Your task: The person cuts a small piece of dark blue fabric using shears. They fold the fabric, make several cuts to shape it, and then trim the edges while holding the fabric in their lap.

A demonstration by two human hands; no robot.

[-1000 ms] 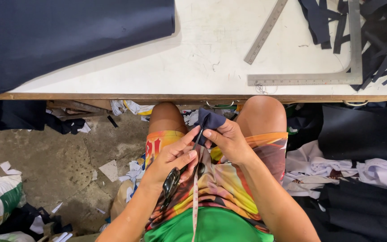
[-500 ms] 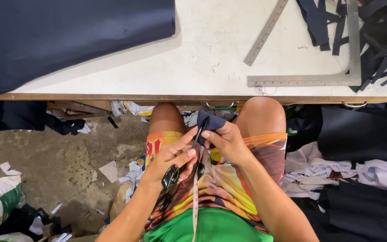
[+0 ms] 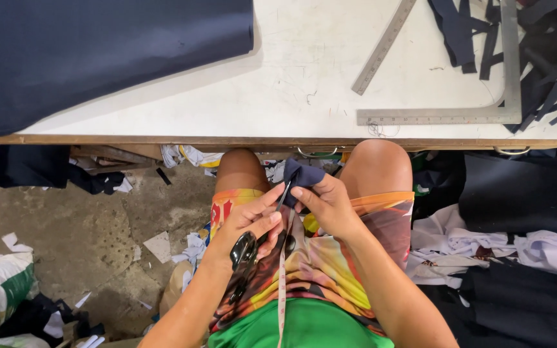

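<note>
White bench (image 3: 278, 96), beyond both hands, its wooden edge just above the knees. Large sheet of dark navy fabric (image 3: 98, 58), on the bench far up and left of the left hand (image 3: 247, 222). Steel L-square (image 3: 478, 116) and straight steel ruler (image 3: 385, 45), on the bench up and right of the right hand (image 3: 330, 206); dark navy fabric strips (image 3: 536, 51) lie against the square. Small dark navy fabric piece (image 3: 301, 175), over the lap between the knees, pinched in the right grip. Black-handled scissors (image 3: 246, 254), held in the closed left grip, their blades reaching up to the fabric piece. Measuring tape (image 3: 282, 283), hanging down the lap just below both hands.
</note>
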